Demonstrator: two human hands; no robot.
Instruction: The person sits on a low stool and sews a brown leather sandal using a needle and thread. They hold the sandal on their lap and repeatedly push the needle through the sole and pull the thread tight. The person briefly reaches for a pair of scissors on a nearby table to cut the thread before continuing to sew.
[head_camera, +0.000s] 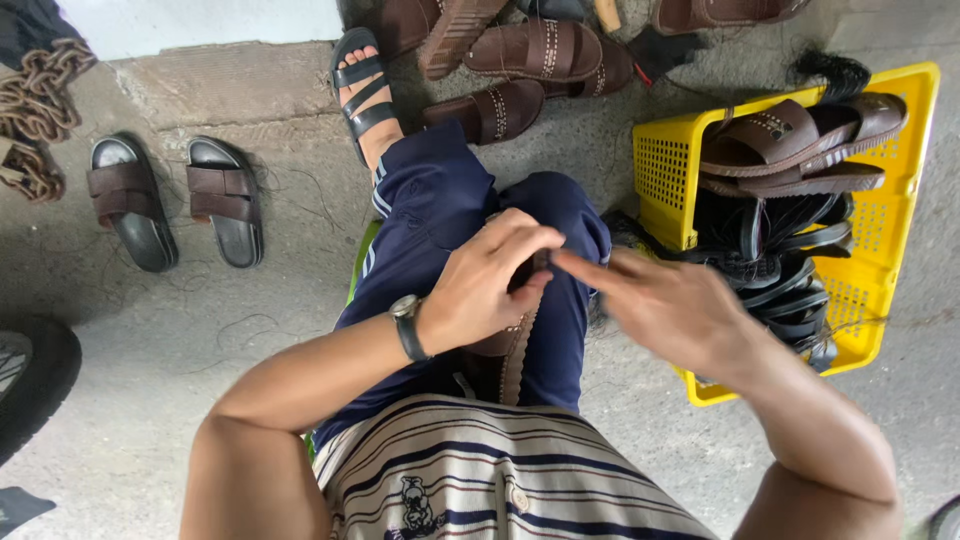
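A brown sandal stands on edge between my knees, its stitched sole rim showing under my hands. My left hand, with a wristwatch on the wrist, curls over the top of the sandal and grips it. My right hand is blurred with its fingers spread; its fingertips reach toward the sandal's top next to my left fingers, and whether they touch it is unclear. My legs in dark blue trousers lie under both hands.
A yellow plastic basket at my right holds black sandal straps, with brown sandals across its rim. More brown sandals lie ahead. A pair of black-and-brown slides sits on the concrete at left. A tyre shows at far left.
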